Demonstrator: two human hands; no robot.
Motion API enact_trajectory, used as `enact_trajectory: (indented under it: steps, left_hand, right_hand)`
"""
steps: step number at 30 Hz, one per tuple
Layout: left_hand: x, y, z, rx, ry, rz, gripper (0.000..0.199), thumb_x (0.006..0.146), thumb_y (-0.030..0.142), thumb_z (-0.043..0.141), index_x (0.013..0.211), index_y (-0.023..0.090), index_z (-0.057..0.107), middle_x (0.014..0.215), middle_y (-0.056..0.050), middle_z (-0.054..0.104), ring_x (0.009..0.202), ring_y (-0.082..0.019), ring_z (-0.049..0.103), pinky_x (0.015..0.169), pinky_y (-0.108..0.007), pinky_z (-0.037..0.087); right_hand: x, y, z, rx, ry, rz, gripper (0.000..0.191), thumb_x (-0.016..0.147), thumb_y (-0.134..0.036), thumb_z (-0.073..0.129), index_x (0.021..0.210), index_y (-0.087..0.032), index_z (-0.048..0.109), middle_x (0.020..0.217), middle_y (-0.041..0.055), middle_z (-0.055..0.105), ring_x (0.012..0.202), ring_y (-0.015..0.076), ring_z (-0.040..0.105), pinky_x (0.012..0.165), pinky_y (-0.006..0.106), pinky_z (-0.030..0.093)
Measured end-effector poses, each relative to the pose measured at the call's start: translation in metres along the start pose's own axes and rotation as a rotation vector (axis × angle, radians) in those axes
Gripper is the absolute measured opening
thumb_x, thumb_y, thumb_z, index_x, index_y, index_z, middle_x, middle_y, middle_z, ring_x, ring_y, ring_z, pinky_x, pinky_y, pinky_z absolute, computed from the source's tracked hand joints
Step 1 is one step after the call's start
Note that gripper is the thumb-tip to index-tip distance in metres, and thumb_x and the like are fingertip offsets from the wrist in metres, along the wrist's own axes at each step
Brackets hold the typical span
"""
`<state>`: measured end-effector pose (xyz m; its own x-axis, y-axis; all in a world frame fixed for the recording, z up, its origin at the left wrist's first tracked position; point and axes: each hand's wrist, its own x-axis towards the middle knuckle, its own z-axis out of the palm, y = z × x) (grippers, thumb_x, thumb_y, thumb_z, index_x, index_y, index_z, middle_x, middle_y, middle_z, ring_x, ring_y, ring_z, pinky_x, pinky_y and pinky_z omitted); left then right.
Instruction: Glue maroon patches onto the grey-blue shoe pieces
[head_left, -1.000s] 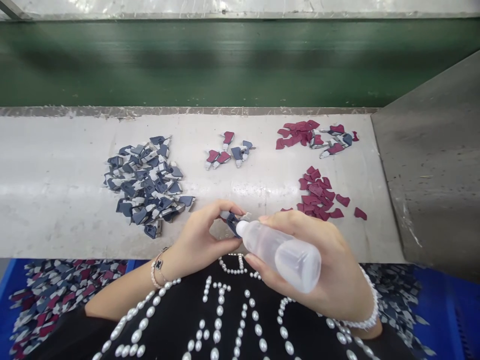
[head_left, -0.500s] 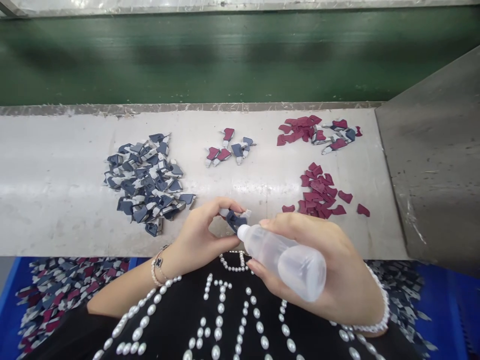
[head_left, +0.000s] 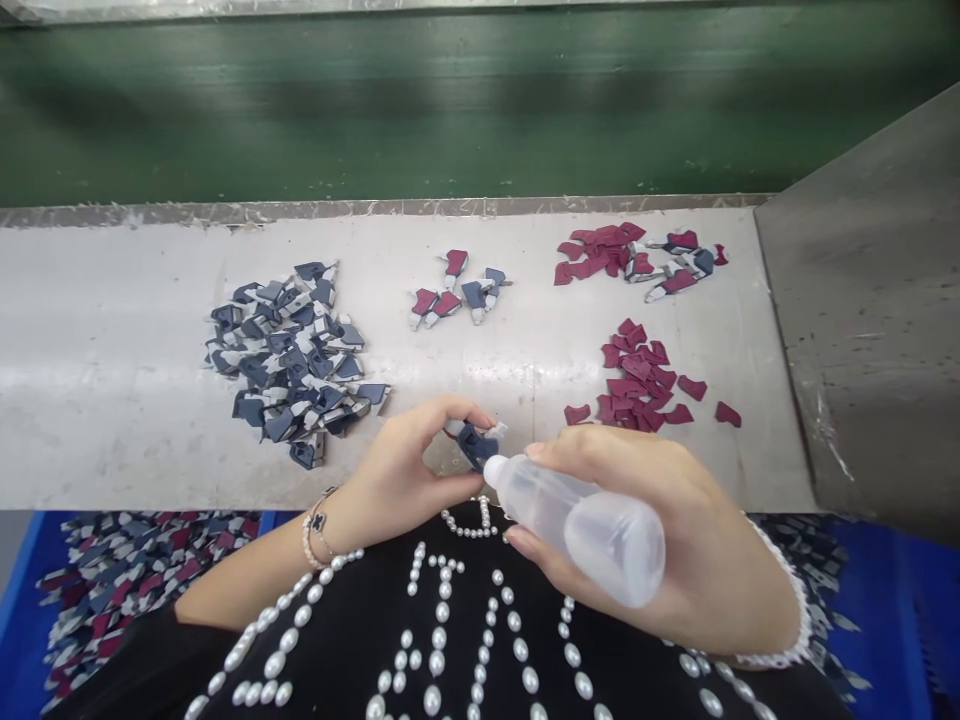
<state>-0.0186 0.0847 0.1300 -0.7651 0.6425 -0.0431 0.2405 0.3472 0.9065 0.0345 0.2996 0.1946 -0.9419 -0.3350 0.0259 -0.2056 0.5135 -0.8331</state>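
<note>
Between thumb and fingers, my left hand (head_left: 409, 460) pinches a small blue-and-grey plastic part (head_left: 477, 445) above the table's front edge. My right hand (head_left: 652, 520) is wrapped round a translucent squeeze bottle (head_left: 581, 525), tilted so its white nozzle is at the part's near right side. Whether the nozzle touches the part I cannot tell. To the left lies a heap of similar blue-and-grey parts (head_left: 289, 360). Loose maroon pieces (head_left: 637, 375) are piled beyond my right hand, with a second maroon pile (head_left: 600, 250) farther back.
A few parts with maroon faces (head_left: 446, 303) lie mid-table, and more (head_left: 681, 280) at the back right. A green belt (head_left: 450, 105) runs behind the table (head_left: 112, 390). A metal panel (head_left: 877, 300) bounds the right. Blue bins (head_left: 22, 580) of parts sit below the front edge.
The bottle and my right hand have shifted slightly right. The part in my left hand has turned a little, and both hands keep their hold.
</note>
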Motion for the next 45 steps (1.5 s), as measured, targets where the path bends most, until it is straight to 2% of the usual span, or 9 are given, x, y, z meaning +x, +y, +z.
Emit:
enact_trajectory:
  steps: [6,13,18,21,28,31,36,41,45]
  left_hand:
    - [0.0013,0.0017,-0.0002,0.036,-0.034,0.021,0.038,0.077,0.01,0.076,0.108,0.024,0.058,0.106,-0.002,0.073,0.098,-0.018,0.071,0.089,-0.03,0.057]
    - [0.0009,-0.0007,-0.0011,0.036,0.016,-0.003,0.04,0.074,0.006,0.076,0.106,0.023,0.058,0.105,-0.003,0.073,0.094,-0.018,0.072,0.08,-0.028,0.058]
    - [0.0014,0.0011,-0.0007,0.061,-0.015,0.013,0.039,0.076,0.009,0.077,0.108,0.023,0.059,0.104,-0.002,0.073,0.092,-0.017,0.071,0.081,-0.027,0.058]
    - [0.001,0.0025,-0.001,0.066,-0.035,0.016,0.036,0.078,0.012,0.077,0.108,0.023,0.059,0.103,-0.002,0.073,0.089,-0.016,0.071,0.08,-0.027,0.058]
    - [0.0,-0.0002,-0.0003,0.054,0.003,-0.015,0.039,0.076,0.009,0.076,0.108,0.023,0.059,0.105,-0.002,0.073,0.094,-0.018,0.072,0.078,-0.028,0.059]
    - [-0.0002,-0.0014,0.0004,0.084,0.024,-0.013,0.039,0.076,0.008,0.075,0.108,0.023,0.059,0.106,-0.003,0.073,0.094,-0.019,0.072,0.077,-0.029,0.059]
    - [-0.0002,-0.0015,0.0001,0.111,0.05,-0.013,0.039,0.075,0.006,0.075,0.106,0.023,0.059,0.106,-0.003,0.073,0.092,-0.018,0.071,0.078,-0.029,0.058]
    - [-0.0005,-0.0009,0.0009,0.117,0.045,-0.027,0.038,0.076,0.007,0.075,0.106,0.024,0.059,0.106,-0.002,0.073,0.092,-0.017,0.071,0.079,-0.028,0.058]
    - [-0.0016,-0.0001,0.0014,0.116,0.029,-0.019,0.038,0.076,0.007,0.074,0.106,0.024,0.059,0.107,-0.003,0.073,0.095,-0.019,0.071,0.079,-0.029,0.059]
  right_hand:
    - [-0.0007,0.0005,0.0,-0.03,0.021,0.012,0.016,0.087,-0.029,0.071,0.087,-0.023,0.055,0.085,-0.0003,0.072,0.066,0.0147,0.068,0.058,0.027,0.052]
    - [-0.0021,0.0005,-0.0037,-0.003,-0.057,-0.012,0.018,0.085,-0.028,0.073,0.09,-0.021,0.057,0.069,-0.0057,0.063,0.055,0.0108,0.059,0.055,0.026,0.047]
    - [-0.0023,0.0007,-0.0016,-0.003,-0.024,0.009,0.015,0.088,-0.031,0.07,0.089,-0.023,0.057,0.087,0.0003,0.073,0.065,0.0152,0.067,0.057,0.029,0.052]
    - [-0.0019,0.001,-0.001,-0.005,-0.017,0.015,0.016,0.09,-0.03,0.07,0.087,-0.024,0.056,0.09,0.0008,0.074,0.067,0.015,0.068,0.059,0.028,0.053]
    - [-0.0029,0.001,-0.003,-0.042,-0.082,-0.016,0.018,0.087,-0.031,0.072,0.095,-0.02,0.059,0.069,-0.0044,0.062,0.056,0.0126,0.059,0.053,0.028,0.045]
    - [-0.0029,-0.0005,-0.0037,-0.048,-0.068,-0.009,0.016,0.088,-0.029,0.069,0.097,-0.02,0.059,0.071,-0.0042,0.064,0.058,0.0122,0.06,0.054,0.027,0.045]
    - [-0.0014,-0.0044,-0.0029,-0.081,0.029,0.047,0.016,0.089,-0.026,0.07,0.094,-0.019,0.057,0.075,-0.0024,0.066,0.056,0.0107,0.058,0.053,0.026,0.044]
    - [-0.0009,-0.005,-0.0002,-0.07,-0.05,0.03,0.014,0.089,-0.029,0.068,0.086,-0.021,0.057,0.068,-0.004,0.062,0.055,0.0124,0.058,0.051,0.028,0.043]
    - [-0.0018,-0.0042,-0.0003,-0.08,0.015,0.072,0.014,0.089,-0.028,0.068,0.09,-0.022,0.056,0.069,-0.0037,0.063,0.051,0.0122,0.056,0.048,0.028,0.042]
